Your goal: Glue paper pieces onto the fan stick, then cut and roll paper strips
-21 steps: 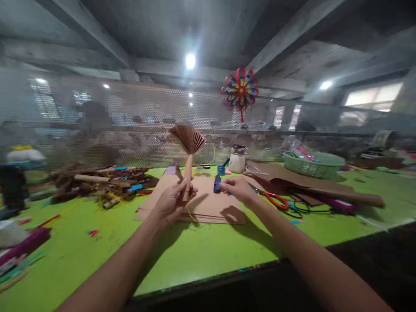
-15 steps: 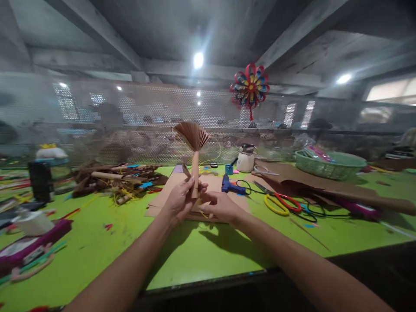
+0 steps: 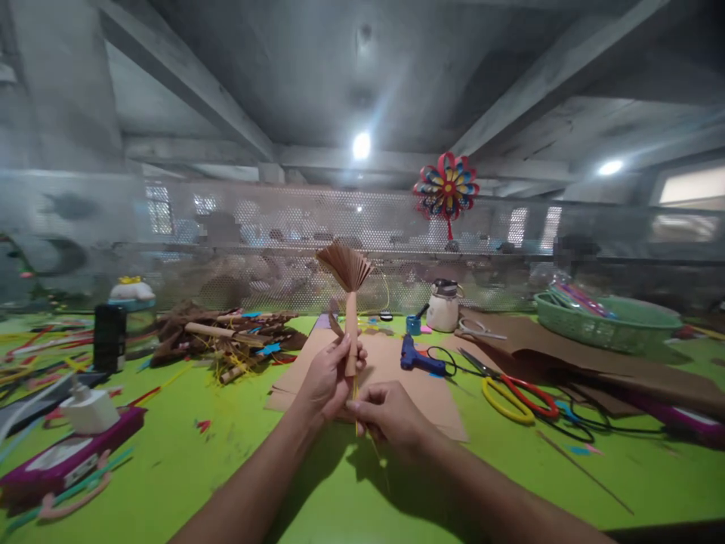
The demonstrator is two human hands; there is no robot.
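In front of me, my left hand [image 3: 330, 378] is wrapped round the rolled tube of a brown paper fan [image 3: 352, 325], held upright with its pleats spread at the top. A curled brown strip sticks out beside the tube, above my left thumb. My right hand [image 3: 390, 412] pinches a thin yellow string [image 3: 356, 393] just under the tube's lower end. The string's loose end dangles below my right fingers. Beneath both hands lie stacked sheets of brown paper [image 3: 390, 378] on the green table.
To the right lie a blue glue gun [image 3: 416, 357], scissors with red and yellow handles [image 3: 510, 393] and a green basket [image 3: 600, 321]. At left are a heap of brown paper pieces [image 3: 209, 340], a phone [image 3: 109, 338] and a purple power strip [image 3: 73, 457]. A mesh panel [image 3: 272, 257] stands behind.
My right hand has come to the tube's lower end, pinching the string, which now hangs straight down there. The whole view has shifted, with the table sitting lower in the picture.
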